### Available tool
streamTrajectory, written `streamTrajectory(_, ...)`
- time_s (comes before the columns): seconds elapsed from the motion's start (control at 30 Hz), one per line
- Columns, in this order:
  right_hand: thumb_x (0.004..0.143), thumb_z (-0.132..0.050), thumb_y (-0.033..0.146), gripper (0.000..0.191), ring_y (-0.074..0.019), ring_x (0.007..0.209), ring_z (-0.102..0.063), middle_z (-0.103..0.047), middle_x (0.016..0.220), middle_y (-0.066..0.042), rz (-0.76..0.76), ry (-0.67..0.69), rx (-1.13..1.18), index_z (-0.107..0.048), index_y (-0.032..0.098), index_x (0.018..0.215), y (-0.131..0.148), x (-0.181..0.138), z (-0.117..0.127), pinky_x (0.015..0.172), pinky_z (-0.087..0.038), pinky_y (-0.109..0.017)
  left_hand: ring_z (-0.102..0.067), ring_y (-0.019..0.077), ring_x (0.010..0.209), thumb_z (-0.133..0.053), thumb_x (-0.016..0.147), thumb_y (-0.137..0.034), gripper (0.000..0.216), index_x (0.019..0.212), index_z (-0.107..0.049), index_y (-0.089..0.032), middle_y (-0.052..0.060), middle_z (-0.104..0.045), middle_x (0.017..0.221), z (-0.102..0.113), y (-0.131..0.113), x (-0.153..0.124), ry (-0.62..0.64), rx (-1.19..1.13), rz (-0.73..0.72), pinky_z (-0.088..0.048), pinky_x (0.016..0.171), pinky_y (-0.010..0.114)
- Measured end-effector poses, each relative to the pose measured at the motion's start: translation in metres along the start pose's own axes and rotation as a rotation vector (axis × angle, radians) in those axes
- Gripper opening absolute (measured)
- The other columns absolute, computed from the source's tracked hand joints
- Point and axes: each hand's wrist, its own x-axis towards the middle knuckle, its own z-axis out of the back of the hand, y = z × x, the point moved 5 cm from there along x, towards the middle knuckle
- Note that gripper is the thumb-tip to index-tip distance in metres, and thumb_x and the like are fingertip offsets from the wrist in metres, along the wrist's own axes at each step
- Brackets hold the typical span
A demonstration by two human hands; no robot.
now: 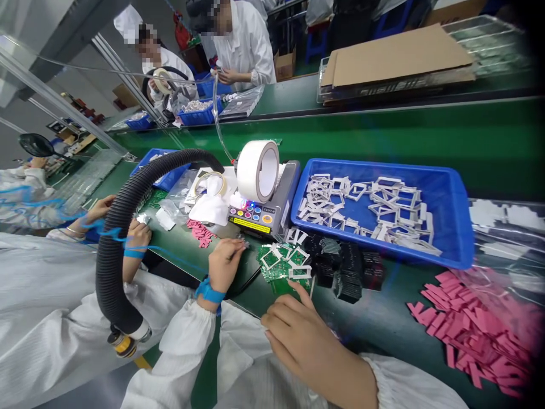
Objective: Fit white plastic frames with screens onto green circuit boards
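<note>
The left hand (pixel 223 261) is forming a narrow grip just in front of the automatic tape dispenser (pixel 251 218): thumb and fingertips are meeting, and a small pale piece (pixel 246 243) is showing at their tips, too tiny to identify. The right hand (pixel 302 335) is hovering back-up over the near side of the desk (pixel 389 318), its index finger pointing at the white rectangular frames (pixel 300 276). Whether that fingertip is touching a frame is hard to say; the palm is facing away, so one cannot tell if this grip is holding anything.

Those frames are lying loosely, some overlapping, on the green circuit boards (pixel 277 271), between the dispenser and the black parts (pixel 349 272) that are sitting close together on the right. Behind them, a blue tray (pixel 462 221) is holding many more white frames, while pink strips (pixel 481 335) are lying heaped farther right. A white tape roll (pixel 249 170) is standing on the dispenser.

Judging by the hands, the step in hand seems to be handling a small piece on one side while attending to a single frame on the other. The next move would be calling for a light pinch and for parting one frame without dragging its neighbours.
</note>
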Motion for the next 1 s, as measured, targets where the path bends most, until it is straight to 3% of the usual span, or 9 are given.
streamTrajectory(0.13, 0.088, -0.046, 0.013, 0.015, -0.0145, 0.081, -0.052, -0.06, 0.079, 0.002, -0.005, 0.002, -0.006, -0.058, 0.022, 0.088, -0.001, 0.0, -0.001, 0.11, -0.018, -0.051, -0.065, 0.0226, 0.081, -0.053, 0.081, -0.02, 0.016, 0.07, -0.065, -0.02, 0.009, -0.073, 0.08, -0.023, 0.009, 0.007, 0.003, 0.08, 0.058, -0.052, 0.076, 0.04)
streamTrajectory(0.23, 0.087, -0.048, 0.014, 0.013, -0.0145, 0.082, -0.052, -0.06, 0.08, 0.002, -0.003, 0.019, -0.005, -0.058, 0.022, 0.086, 0.0, -0.001, -0.004, 0.111, -0.017, -0.051, -0.064, 0.0239, 0.076, -0.052, 0.08, -0.016, 0.018, 0.068, -0.064, -0.018, 0.01, -0.07, 0.07, -0.026, 0.009, 0.011, -0.02, 0.119, 0.121, -0.051, 0.072, 0.039)
streamTrajectory(0.33, 0.087, -0.048, 0.014, 0.013, -0.0149, 0.082, -0.051, -0.059, 0.079, 0.002, -0.005, 0.032, -0.002, -0.058, 0.022, 0.085, 0.001, -0.001, -0.006, 0.11, -0.018, -0.052, -0.065, 0.0224, 0.071, -0.058, 0.077, -0.019, 0.012, 0.067, -0.065, -0.019, 0.007, -0.071, 0.068, -0.014, 0.005, 0.008, -0.037, 0.098, 0.155, -0.051, 0.068, 0.036)
streamTrajectory(0.53, 0.087, -0.049, 0.013, 0.013, -0.0147, 0.081, -0.051, -0.059, 0.079, 0.002, -0.013, 0.04, 0.018, -0.058, 0.022, 0.084, 0.002, -0.001, -0.006, 0.108, -0.023, -0.051, -0.066, 0.0196, 0.089, -0.051, 0.086, -0.031, 0.02, 0.095, -0.064, -0.019, 0.007, -0.072, 0.096, 0.028, 0.001, -0.024, -0.194, 0.011, 0.233, -0.053, 0.079, 0.035)
streamTrajectory(0.77, 0.087, -0.047, 0.012, 0.015, -0.0156, 0.081, -0.051, -0.059, 0.078, 0.001, 0.006, 0.056, 0.004, -0.058, 0.022, 0.086, 0.002, -0.001, -0.012, 0.108, -0.023, -0.052, -0.066, 0.0218, 0.075, -0.064, 0.073, -0.023, 0.007, 0.067, -0.068, -0.022, 0.005, -0.074, 0.075, 0.004, 0.013, -0.022, -0.05, -0.034, 0.259, -0.054, 0.072, 0.036)
streamTrajectory(0.9, 0.087, -0.047, 0.012, 0.015, -0.0151, 0.08, -0.051, -0.058, 0.078, 0.002, 0.004, 0.064, 0.011, -0.058, 0.022, 0.084, 0.002, -0.001, -0.013, 0.109, -0.02, -0.053, -0.066, 0.0189, 0.066, -0.066, 0.074, -0.029, 0.009, 0.072, -0.068, -0.02, 0.003, -0.073, 0.071, 0.012, 0.021, -0.026, -0.095, -0.083, 0.33, -0.054, 0.062, 0.031)
streamTrajectory(1.0, 0.087, -0.046, 0.012, 0.015, -0.0151, 0.081, -0.052, -0.059, 0.078, 0.002, 0.002, 0.079, 0.026, -0.058, 0.021, 0.083, 0.003, -0.001, -0.013, 0.108, -0.021, -0.052, -0.067, 0.0173, 0.069, -0.053, 0.084, -0.035, 0.022, 0.088, -0.066, -0.017, 0.005, -0.073, 0.079, 0.027, 0.022, -0.039, -0.188, -0.15, 0.37, -0.054, 0.062, 0.029)
